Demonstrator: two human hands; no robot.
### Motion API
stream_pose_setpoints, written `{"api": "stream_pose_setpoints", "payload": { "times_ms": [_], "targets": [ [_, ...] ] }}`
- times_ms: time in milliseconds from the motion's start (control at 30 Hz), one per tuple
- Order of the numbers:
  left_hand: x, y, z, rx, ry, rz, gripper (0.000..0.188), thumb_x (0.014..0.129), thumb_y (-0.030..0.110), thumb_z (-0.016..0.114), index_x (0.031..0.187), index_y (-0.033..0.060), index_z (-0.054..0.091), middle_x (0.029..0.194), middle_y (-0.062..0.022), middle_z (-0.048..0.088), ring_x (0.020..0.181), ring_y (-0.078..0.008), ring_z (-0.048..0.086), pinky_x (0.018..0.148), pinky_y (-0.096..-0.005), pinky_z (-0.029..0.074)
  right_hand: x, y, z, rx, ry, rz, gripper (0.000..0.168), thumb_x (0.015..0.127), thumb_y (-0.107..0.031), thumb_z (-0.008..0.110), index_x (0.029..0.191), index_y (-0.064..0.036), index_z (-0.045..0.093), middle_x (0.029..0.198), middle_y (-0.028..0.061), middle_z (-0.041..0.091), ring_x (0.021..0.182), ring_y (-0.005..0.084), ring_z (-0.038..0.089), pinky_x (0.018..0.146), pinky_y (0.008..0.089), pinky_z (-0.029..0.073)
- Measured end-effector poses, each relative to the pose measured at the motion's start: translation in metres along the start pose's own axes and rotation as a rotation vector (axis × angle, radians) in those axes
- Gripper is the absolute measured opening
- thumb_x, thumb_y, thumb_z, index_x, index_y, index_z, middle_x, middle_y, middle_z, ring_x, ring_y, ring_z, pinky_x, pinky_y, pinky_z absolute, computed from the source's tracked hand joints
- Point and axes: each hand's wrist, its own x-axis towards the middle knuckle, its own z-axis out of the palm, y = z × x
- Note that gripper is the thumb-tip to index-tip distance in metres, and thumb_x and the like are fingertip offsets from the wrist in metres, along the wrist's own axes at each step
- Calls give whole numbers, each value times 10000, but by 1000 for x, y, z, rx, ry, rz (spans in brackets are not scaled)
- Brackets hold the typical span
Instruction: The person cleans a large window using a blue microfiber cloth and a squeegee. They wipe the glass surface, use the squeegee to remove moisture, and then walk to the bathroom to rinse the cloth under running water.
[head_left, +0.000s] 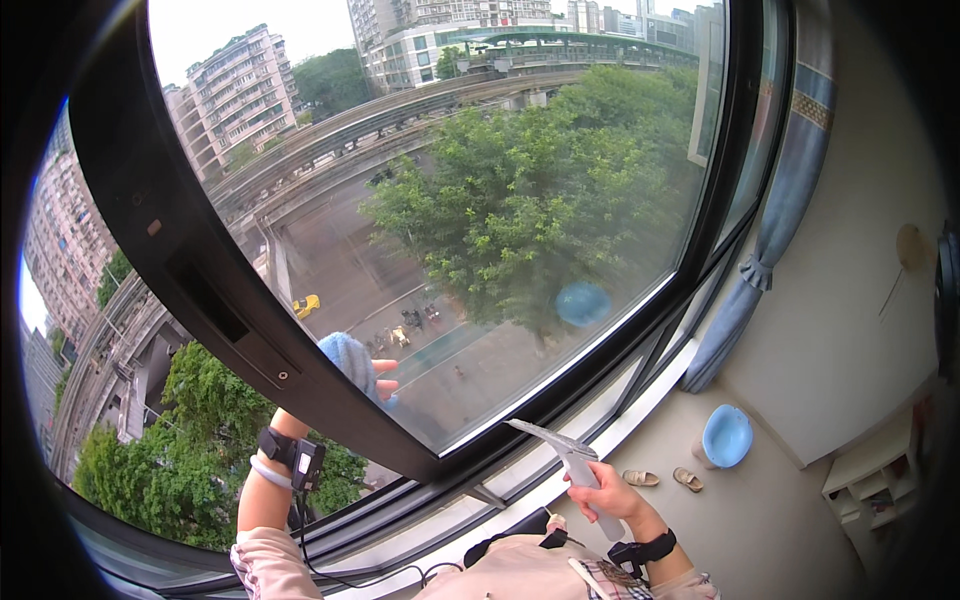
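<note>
My left arm reaches through the open side of the window, past the dark sash frame (217, 315). Behind the glass pane (480, 360), my left hand (384, 379) holds a blue cloth (347, 363) against or close to its outer face; I cannot tell whether they touch. The frame's edge hides part of the hand. Indoors, my right hand (600, 491) grips the white handle of a window squeegee (581, 465). Its grey-edged head (551, 436) points up and left, close to the lower rail of the sash.
Window tracks and a white sill (525, 510) run below the sash. A blue curtain (772, 247) hangs tied at the right. On the floor stand a blue basin (727, 436), a pair of shoes (641, 478) and a white shelf unit (862, 487). A cable (360, 583) trails by my left arm.
</note>
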Motion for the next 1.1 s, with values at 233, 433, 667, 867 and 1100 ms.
{"api": "stream_pose_setpoints", "payload": {
  "times_ms": [233, 433, 667, 867, 1100],
  "targets": [
    [68, 34, 6, 381, -83, -54, 355, 912, 277, 536, 1186, 58, 479, 1255, -198, 492, 1124, -345, 521, 917, -483, 459, -35, 22, 9, 80, 328, -78, 202, 861, -83, 578, 996, 7, 459, 654, 11, 493, 416, 70, 458, 392, 226, 389],
    [125, 35, 41, 280, -224, -69, 242, 909, 185, 526, 1123, 72, 532, 1184, -160, 557, 1197, -352, 459, 956, -466, 423, -49, 50, 14, 131, 519, -150, 212, 850, -88, 574, 993, -9, 439, 612, 39, 504, 403, 113, 495, 378, 247, 414],
    [168, 34, 115, 76, -507, 217, 383, 937, 187, 452, 1250, -30, 490, 1371, -215, 391, 1251, -293, 417, 1060, -439, 332, -14, 39, 38, 76, 803, -316, 248, 791, -28, 634, 903, -47, 414, 692, 33, 527, 426, 92, 503, 391, 244, 435],
    [212, -76, 36, 1634, -373, 660, 481, 722, 147, 719, 1172, 63, 572, 1016, -71, 637, 911, -190, 599, 821, -326, 477, 72, 63, 21, -43, 902, -330, 290, 763, -58, 626, 1003, -1, 474, 894, 56, 516, 654, 127, 566, 437, 251, 481],
    [198, -75, 65, 1525, -148, 439, 390, 645, -61, 692, 1010, 16, 578, 934, -54, 605, 854, -119, 567, 719, -280, 475, 141, 115, 19, 11, 925, -399, 514, 716, -57, 647, 1180, 50, 454, 1136, 128, 479, 845, 218, 587, 662, 302, 514]
  ]
}}
